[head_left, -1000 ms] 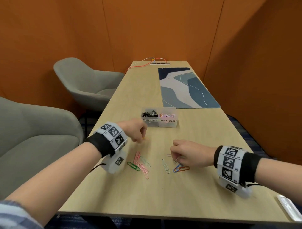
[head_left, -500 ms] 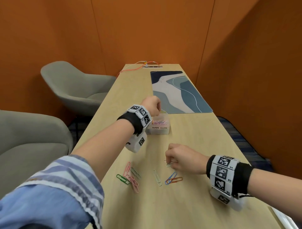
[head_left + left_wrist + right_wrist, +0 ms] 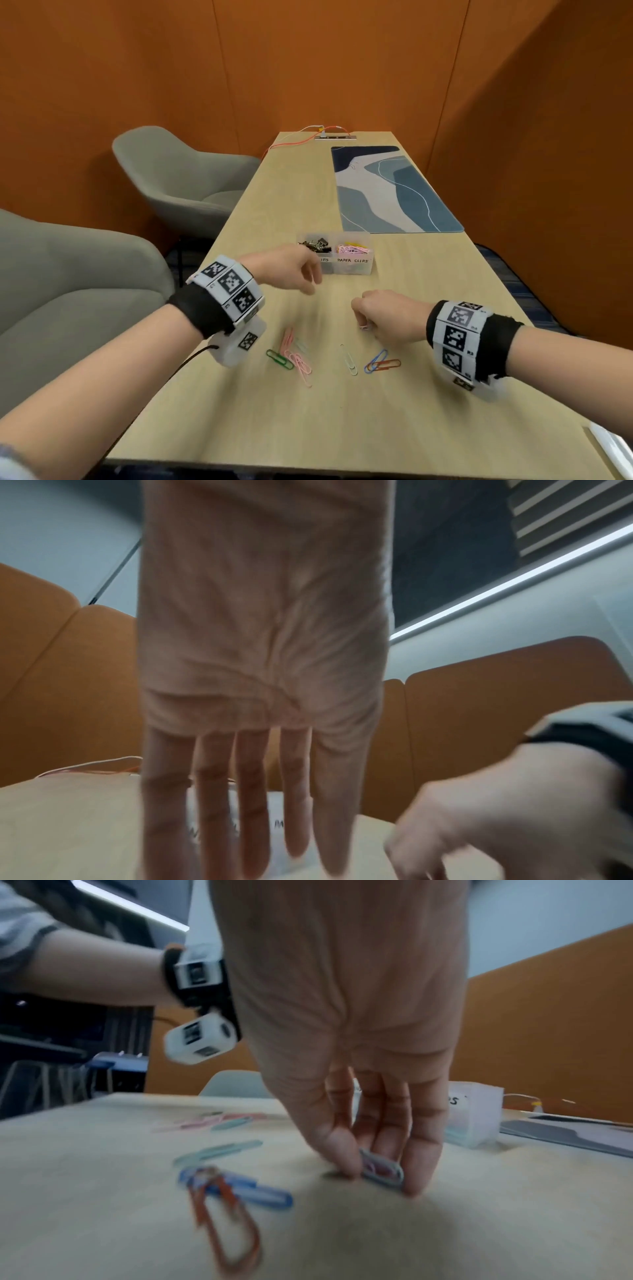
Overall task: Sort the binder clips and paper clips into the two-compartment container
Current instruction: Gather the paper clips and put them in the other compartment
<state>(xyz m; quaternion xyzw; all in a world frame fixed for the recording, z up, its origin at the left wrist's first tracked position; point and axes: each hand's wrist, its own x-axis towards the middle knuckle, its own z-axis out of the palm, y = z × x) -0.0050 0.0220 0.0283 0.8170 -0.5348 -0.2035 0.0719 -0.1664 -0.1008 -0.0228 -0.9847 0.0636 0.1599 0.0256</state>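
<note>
The clear two-compartment container (image 3: 356, 270) stands mid-table, with black binder clips (image 3: 313, 242) in its left half and coloured paper clips (image 3: 352, 248) in the right half, labelled PAPER CLIPS. My left hand (image 3: 306, 282) hovers just in front of the left half, fingers straight and empty in the left wrist view (image 3: 240, 818). My right hand (image 3: 363, 322) presses down on the table, thumb and fingers pinching a grey and a pink paper clip (image 3: 380, 1169). Loose paper clips lie nearer me: green (image 3: 281, 358), pink (image 3: 296, 358), pale (image 3: 350, 361), blue and orange (image 3: 382, 364).
A blue patterned mat (image 3: 394, 192) lies behind the container. Orange cables and a socket strip (image 3: 335, 137) sit at the table's far end. Two grey armchairs (image 3: 178, 178) stand to the left. A white object (image 3: 613, 445) rests at the near right table edge.
My left hand reached out over the container's paper clip half, then drew back towards me with its fingers open and empty. My right hand stayed low, closing on clips.
</note>
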